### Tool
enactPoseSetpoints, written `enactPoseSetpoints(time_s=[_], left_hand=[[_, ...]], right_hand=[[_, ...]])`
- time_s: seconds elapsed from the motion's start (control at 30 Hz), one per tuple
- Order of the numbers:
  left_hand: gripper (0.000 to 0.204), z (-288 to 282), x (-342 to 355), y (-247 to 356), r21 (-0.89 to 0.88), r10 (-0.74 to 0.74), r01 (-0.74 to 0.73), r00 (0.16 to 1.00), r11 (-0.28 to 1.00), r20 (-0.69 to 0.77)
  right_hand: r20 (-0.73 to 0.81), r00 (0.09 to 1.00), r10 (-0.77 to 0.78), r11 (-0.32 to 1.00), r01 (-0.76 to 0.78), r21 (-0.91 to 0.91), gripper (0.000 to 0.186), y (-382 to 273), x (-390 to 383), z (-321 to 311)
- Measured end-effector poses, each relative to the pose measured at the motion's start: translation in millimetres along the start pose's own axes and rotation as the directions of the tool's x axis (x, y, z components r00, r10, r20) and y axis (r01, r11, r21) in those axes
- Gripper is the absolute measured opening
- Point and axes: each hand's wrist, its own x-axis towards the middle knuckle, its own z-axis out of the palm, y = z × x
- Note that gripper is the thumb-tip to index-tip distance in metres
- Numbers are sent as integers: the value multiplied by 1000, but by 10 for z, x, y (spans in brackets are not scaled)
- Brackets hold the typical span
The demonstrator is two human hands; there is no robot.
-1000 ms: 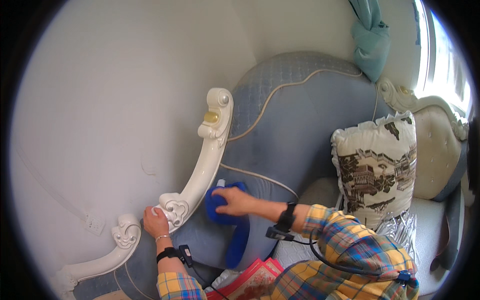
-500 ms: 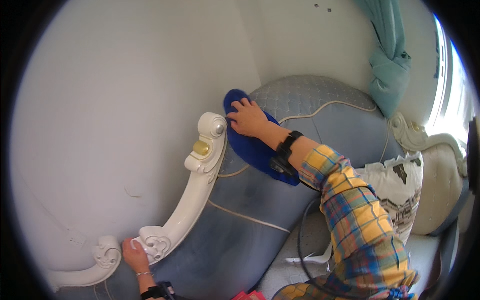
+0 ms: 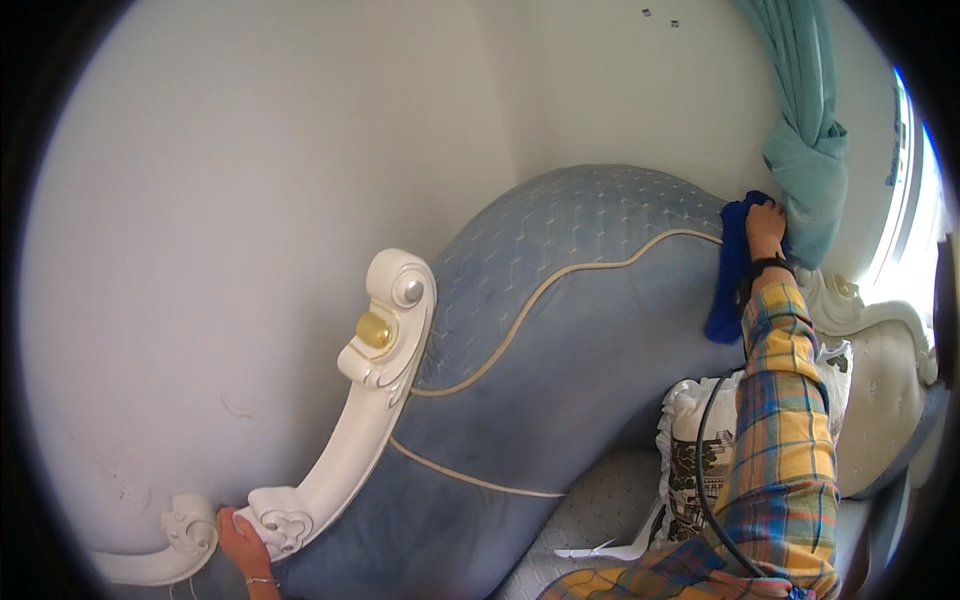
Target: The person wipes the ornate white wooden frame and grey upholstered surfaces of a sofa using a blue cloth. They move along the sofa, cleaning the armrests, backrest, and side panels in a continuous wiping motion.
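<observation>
My right hand [image 3: 767, 226] reaches far out, its fingers closed on a dark blue cloth [image 3: 732, 270] at the right end of a grey-blue upholstered sofa back [image 3: 590, 330]. The cloth hangs down over the end of the backrest, close to the knotted curtain. Low on the left, my left hand [image 3: 242, 545] grips the scrolled lower end of the sofa's glossy white carved frame [image 3: 345, 450]. Its fingertips are partly hidden behind the carving. A gold knob [image 3: 374, 330] and a silver stud sit on the frame's upper scroll.
A teal curtain [image 3: 808, 180] hangs knotted beside the bright window [image 3: 905, 190]. A printed cushion [image 3: 690, 440] leans on the seat under my right arm, and a black cable [image 3: 703, 470] loops past it. Another carved seat back [image 3: 870, 390] stands at the right; a plain wall [image 3: 250, 200] rises behind.
My right hand has swept the blue cloth from beside the white scroll rightward along the backrest to its far end. My left hand stays on the frame. The view has shifted slightly.
</observation>
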Motion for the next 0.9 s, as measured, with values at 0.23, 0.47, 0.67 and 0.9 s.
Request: enactPoseSetpoints(time_s=[0.23, 0.47, 0.67, 0.9], left_hand=[[25, 45, 1, -70, 130, -34, 32, 999, 991, 14], [32, 31, 27, -160, 122, -43, 45, 999, 991, -15], [40, -135, 55, 4, 218, -187, 139, 958, 966, 217], [38, -170, 63, 44, 262, -217, 143, 935, 954, 279]], right_hand=[[-44, 997, -61, 833, 75, 549, 27, -937, 220, -476], [-776, 244, -582, -501, 644, 578, 26, -3488, -979, -2509], [-298, 344, -890, 32, 701, 713, 29, -3802, -1067, -2620], [-206, 963, -176, 735, 267, 623, 32, -1651, 104, -1096]])
